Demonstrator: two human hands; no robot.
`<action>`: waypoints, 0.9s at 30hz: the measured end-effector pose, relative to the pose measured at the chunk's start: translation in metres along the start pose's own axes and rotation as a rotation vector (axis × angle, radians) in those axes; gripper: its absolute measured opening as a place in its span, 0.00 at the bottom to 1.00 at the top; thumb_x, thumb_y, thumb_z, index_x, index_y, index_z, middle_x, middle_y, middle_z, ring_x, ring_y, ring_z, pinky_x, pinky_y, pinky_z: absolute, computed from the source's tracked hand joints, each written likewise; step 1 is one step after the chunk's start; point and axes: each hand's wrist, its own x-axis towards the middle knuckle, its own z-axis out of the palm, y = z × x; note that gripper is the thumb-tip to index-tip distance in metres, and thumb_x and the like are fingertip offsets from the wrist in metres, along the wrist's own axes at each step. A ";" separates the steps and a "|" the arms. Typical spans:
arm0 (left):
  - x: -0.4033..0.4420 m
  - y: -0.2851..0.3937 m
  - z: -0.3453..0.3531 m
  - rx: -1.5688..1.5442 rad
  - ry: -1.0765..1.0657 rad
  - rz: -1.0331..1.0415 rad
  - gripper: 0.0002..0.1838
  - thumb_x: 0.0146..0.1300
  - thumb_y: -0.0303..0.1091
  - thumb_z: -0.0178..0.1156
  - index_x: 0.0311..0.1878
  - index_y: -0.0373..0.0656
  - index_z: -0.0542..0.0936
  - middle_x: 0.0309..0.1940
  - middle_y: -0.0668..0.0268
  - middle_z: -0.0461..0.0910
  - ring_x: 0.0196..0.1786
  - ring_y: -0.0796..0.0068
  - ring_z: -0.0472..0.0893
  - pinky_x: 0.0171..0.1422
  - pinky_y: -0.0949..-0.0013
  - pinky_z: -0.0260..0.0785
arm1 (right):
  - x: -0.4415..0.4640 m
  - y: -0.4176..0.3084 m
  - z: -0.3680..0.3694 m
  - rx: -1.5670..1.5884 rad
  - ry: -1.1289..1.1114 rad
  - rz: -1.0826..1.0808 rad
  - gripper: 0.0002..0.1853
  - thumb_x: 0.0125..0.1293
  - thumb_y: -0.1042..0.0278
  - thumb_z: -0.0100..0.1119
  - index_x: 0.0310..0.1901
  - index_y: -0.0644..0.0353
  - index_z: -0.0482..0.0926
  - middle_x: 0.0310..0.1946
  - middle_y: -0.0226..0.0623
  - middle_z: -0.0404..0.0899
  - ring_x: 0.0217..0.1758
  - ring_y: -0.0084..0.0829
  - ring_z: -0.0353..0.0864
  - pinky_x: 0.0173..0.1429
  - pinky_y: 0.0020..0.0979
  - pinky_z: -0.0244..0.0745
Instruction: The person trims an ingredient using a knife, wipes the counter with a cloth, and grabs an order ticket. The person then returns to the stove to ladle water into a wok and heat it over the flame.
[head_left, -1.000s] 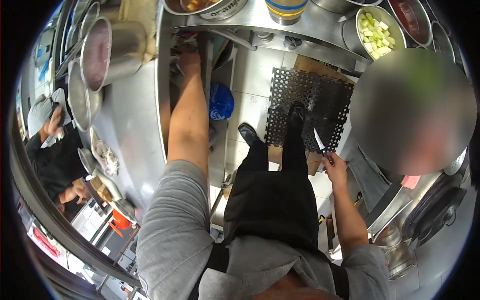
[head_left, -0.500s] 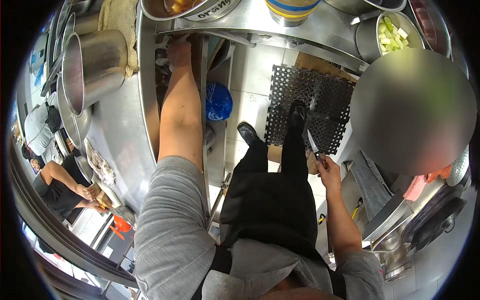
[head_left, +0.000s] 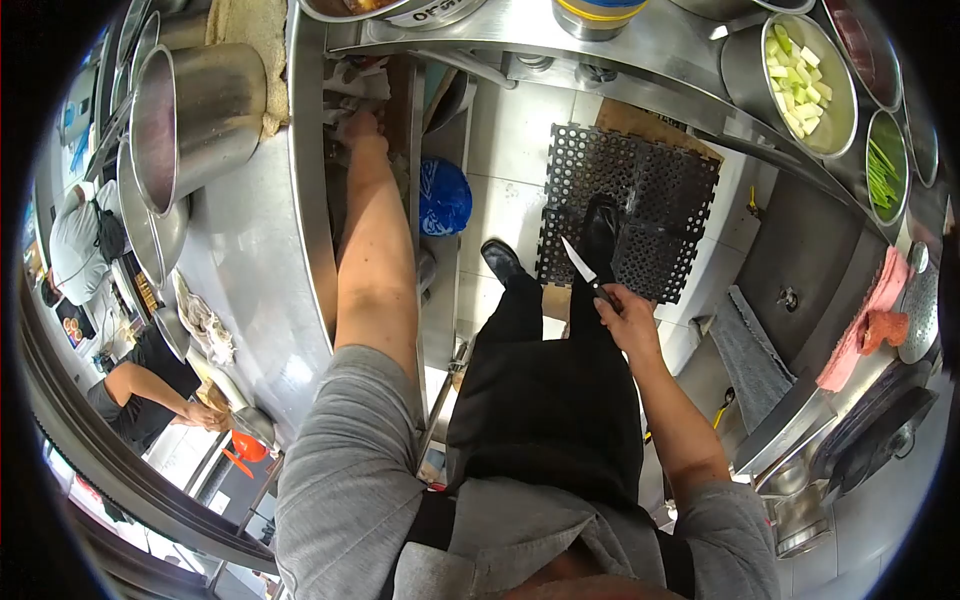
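My right hand (head_left: pixel 628 318) is closed around the dark handle of a small knife (head_left: pixel 580 264), its blade pointing up and away over my legs. On the other side, my left arm reaches down into an open metal drawer (head_left: pixel 398 190) under the counter. My left hand (head_left: pixel 360 127) is deep inside, beside crumpled whitish material (head_left: pixel 358 82) that could be cloth or plastic. Its fingers are too small and shaded to make out. A blue plastic bundle (head_left: pixel 444 196) sits just right of the drawer.
A large steel pot (head_left: pixel 205 120) stands on the left counter (head_left: pixel 245 260). Bowls of cut pale-green vegetable (head_left: pixel 800 85) and green strips (head_left: pixel 882 172) are at upper right, above a sink (head_left: pixel 790 250). A black perforated mat (head_left: pixel 660 210) covers the floor. A co-worker's hands (head_left: pixel 205 415) work at far left.
My right hand has moved slightly left and up with the knife. My left hand has shifted slightly inside the drawer. The view has turned, showing the sink and the green strips.
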 end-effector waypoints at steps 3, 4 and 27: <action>-0.067 0.031 0.009 -0.448 0.228 -0.138 0.05 0.57 0.24 0.54 0.36 0.34 0.75 0.32 0.60 0.77 0.27 0.68 0.73 0.29 0.70 0.69 | 0.002 -0.013 0.004 0.010 -0.010 -0.009 0.15 0.56 0.64 0.60 0.43 0.63 0.77 0.33 0.44 0.80 0.31 0.36 0.79 0.36 0.33 0.72; -0.062 0.014 0.007 -0.450 0.230 -0.137 0.05 0.57 0.24 0.54 0.36 0.34 0.75 0.32 0.60 0.77 0.27 0.68 0.73 0.29 0.70 0.69 | 0.004 -0.018 0.004 0.030 -0.008 -0.015 0.15 0.56 0.65 0.60 0.43 0.63 0.77 0.32 0.45 0.80 0.32 0.36 0.80 0.37 0.33 0.72; -0.254 0.003 -0.007 -1.010 -0.644 -0.359 0.02 0.60 0.23 0.53 0.32 0.39 0.71 0.28 0.61 0.75 0.32 0.69 0.78 0.41 0.69 0.74 | 0.026 -0.116 0.014 -0.010 0.164 -0.611 0.14 0.59 0.67 0.57 0.43 0.68 0.76 0.37 0.47 0.78 0.34 0.42 0.78 0.38 0.32 0.71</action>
